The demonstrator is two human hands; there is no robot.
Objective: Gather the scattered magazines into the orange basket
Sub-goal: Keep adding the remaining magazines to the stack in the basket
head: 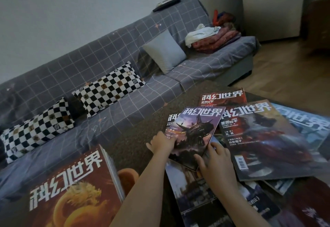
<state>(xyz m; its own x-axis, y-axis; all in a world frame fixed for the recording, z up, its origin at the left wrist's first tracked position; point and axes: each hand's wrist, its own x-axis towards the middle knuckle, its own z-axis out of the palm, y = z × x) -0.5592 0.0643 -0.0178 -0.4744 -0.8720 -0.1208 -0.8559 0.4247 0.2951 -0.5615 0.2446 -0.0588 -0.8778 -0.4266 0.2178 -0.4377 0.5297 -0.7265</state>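
Nearest you, bottom left, a thick stack of mags topped by a dragon cover (pixel 71 191) runs out of frame; an orange basket rim (pixel 127 177) peeks out just right of it, mostly hidden, so you can't tell its shape. Your left hand (pixel 161 143) pinches the left edge of a purple-cover magazine (pixel 193 135), thumb on top, fingers underneath. Your right hand (pixel 218 164) presses its bottom right corner, fingers bent around the edge. That mag sits tilted, lifted off the pile. Glossy flat covers overlap w/ each other on a dark speckled table (pixel 139 119): a big red-brown one (pixel 264 141) to the right, a blue one (pixel 303 119) partly under it, a red one (pixel 223 97) behind. Free tabletop lies left of the pile. Beyond, a grid-pattern sofa (pixel 107 62) carries checkered pillows (pixel 109 88), a plain grey cushion (pixel 164 51) and folded fabric (pixel 214 38), blurry.
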